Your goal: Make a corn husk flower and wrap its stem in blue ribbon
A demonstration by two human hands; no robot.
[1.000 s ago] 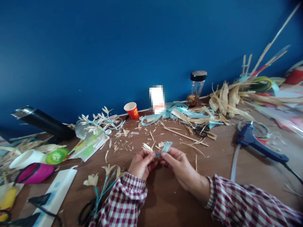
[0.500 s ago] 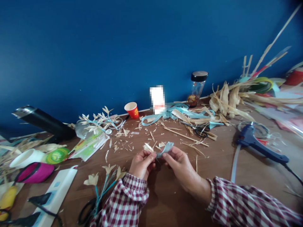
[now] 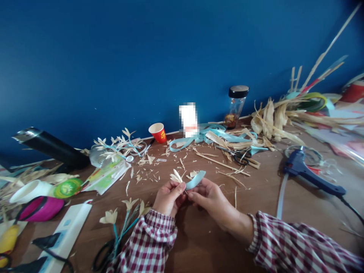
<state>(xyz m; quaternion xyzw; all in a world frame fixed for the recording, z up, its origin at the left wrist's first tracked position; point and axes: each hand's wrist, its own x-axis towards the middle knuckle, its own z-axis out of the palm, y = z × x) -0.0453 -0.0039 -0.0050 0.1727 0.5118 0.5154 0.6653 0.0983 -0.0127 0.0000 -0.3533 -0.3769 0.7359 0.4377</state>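
My left hand (image 3: 168, 198) has its fingers pinched on a little husk flower (image 3: 176, 176). My right hand (image 3: 209, 197) is pinching the blue ribbon (image 3: 195, 180) just over the table (image 3: 199, 242). Husk scraps (image 3: 141, 177) lie just beyond, scissors (image 3: 241, 157) and glue gun (image 3: 309, 175) off right.

Bare table (image 3: 264, 189) free right of right hand (image 3: 209, 197), up to glue gun (image 3: 309, 172). Ahead: husk scraps (image 3: 148, 159), scissors (image 3: 241, 157). Flower stems (image 3: 126, 222) crowd left hand's (image 3: 168, 198) left.

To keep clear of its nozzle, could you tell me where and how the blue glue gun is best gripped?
Probably the long handle of the glue gun, taken from above and from the near side: it lies flat on the table, handle slanting toward the near right where the cord leaves.
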